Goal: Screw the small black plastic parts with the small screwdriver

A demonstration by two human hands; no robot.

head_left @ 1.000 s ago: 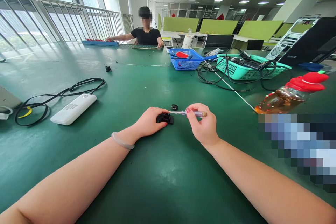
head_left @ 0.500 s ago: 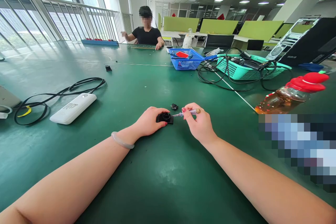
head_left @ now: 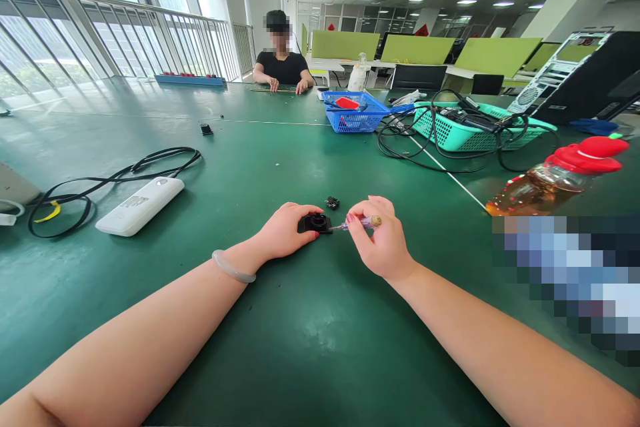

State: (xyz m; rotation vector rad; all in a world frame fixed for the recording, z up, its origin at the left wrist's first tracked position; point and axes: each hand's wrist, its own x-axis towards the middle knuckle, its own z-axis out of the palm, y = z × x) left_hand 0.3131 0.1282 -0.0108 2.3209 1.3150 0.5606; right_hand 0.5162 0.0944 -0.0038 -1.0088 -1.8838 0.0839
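Between the thumb and fingers of my left hand (head_left: 285, 232) is a small black part with a round raised middle (head_left: 319, 221), held down on the green table (head_left: 310, 347). My right hand (head_left: 381, 240) pinches a small screwdriver (head_left: 367, 221) with a clear handle. Its thin shaft points left, and the tip meets the right edge of the black part. Just beyond them lies a small dark piece (head_left: 332, 203), touched by neither hand; its kind is too small to make out.
A white power bank (head_left: 141, 207) and a black cable (head_left: 150, 161) lie on the left. Farther off stand a blue basket (head_left: 356, 123) and a teal basket (head_left: 440, 137) with cables. A red-lidded bottle (head_left: 545, 187) is at right. Across the table sits a person (head_left: 283, 69).
The screwdriver's tip has shifted slightly toward me, down along the black part's right edge. My left hand keeps its place. The person opposite has lowered a raised hand to the table.
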